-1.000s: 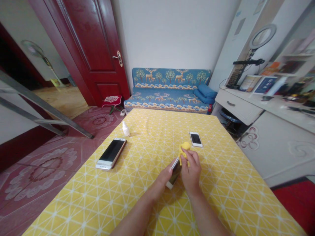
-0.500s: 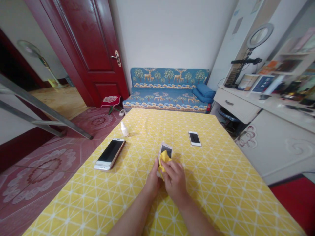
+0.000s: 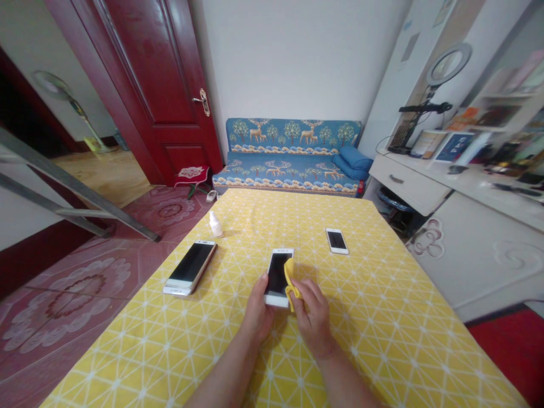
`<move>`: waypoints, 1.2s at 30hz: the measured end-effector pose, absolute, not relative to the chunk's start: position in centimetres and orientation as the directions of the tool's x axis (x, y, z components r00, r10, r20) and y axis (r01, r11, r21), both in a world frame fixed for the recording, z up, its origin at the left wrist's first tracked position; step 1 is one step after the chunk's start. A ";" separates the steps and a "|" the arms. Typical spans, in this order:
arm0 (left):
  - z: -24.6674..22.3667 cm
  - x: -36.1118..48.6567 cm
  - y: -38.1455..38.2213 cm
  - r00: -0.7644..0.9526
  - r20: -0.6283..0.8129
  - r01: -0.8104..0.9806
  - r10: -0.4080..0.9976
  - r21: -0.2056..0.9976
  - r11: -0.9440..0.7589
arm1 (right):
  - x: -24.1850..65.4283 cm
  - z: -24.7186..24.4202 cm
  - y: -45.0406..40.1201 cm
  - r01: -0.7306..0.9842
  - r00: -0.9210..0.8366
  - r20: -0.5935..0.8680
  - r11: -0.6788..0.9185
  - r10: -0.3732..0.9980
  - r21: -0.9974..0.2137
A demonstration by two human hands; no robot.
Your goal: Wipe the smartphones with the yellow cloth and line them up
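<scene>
My left hand grips the lower left side of a white phone with a dark screen, its face up above the yellow patterned tablecloth. Pinched in my right hand is a yellow cloth, which lies against the right edge of that phone. A stack of larger phones rests on the table to the left, with a small white bottle behind it. To the right lies a smaller white phone, screen up.
The table fills the foreground. Beyond it stands a blue patterned sofa. A metal ladder and a red stool are at the left, a cluttered white cabinet at the right.
The yellow cloth and my right hand have moved rightward, from over the phone's screen to its right edge. My left hand and the phone have shifted slightly left, and more of the screen shows.
</scene>
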State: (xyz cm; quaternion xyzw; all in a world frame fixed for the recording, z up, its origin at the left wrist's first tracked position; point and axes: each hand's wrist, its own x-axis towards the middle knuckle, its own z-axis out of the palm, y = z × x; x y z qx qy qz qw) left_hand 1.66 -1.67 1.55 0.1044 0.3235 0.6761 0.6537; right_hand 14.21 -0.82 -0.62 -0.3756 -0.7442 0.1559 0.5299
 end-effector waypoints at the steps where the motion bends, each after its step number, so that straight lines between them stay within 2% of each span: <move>1: 1.5 1.6 -1.7 -0.112 -0.251 -0.795 0.962 0.603 0.064 | 14.2 -0.5 -0.9 0.375 -0.159 0.673 0.675 0.722 -0.636; 4: 1.4 1.5 -1.8 -0.039 -0.162 -0.689 0.986 0.719 0.091 | 14.3 -0.1 -0.7 0.352 -0.098 0.700 0.683 0.707 -0.640; 7: 1.3 1.6 -1.9 0.053 -0.129 -0.609 0.990 0.782 0.134 | 14.9 0.3 -0.2 0.375 0.068 0.699 0.631 0.712 -0.680; 10: 1.4 1.8 -2.2 0.155 -0.096 -0.569 0.983 0.805 0.168 | 15.4 0.6 0.1 0.329 0.236 0.613 0.531 0.754 -0.781; 13: 1.6 1.8 -2.5 0.247 -0.099 -0.516 0.964 0.829 0.218 | 15.5 0.8 0.0 0.224 0.301 0.498 0.447 0.813 -0.866; 18: 1.2 1.6 -3.0 0.428 -0.210 -0.538 0.879 0.723 0.435 | 15.2 1.1 0.0 0.191 0.239 0.469 0.433 0.850 -0.881; 23: 1.1 1.5 -3.2 0.489 -0.123 -0.603 0.864 0.668 0.436 | 15.2 0.8 0.3 0.350 0.186 0.533 0.451 0.826 -0.821; 28: 1.2 1.9 -2.9 0.401 -0.179 -0.725 0.898 0.537 0.431 | 15.0 0.0 0.5 0.389 0.135 0.539 0.456 0.832 -0.801; 32: 1.1 1.7 -2.3 0.275 -0.268 -0.820 0.923 0.436 0.371 | 14.8 -0.2 0.4 0.559 -0.009 0.652 0.544 0.759 -0.626; 36: 1.0 1.0 -1.7 0.164 -0.263 -0.906 0.951 0.341 0.250 | 14.6 0.2 -0.2 0.601 -0.177 0.687 0.630 0.705 -0.491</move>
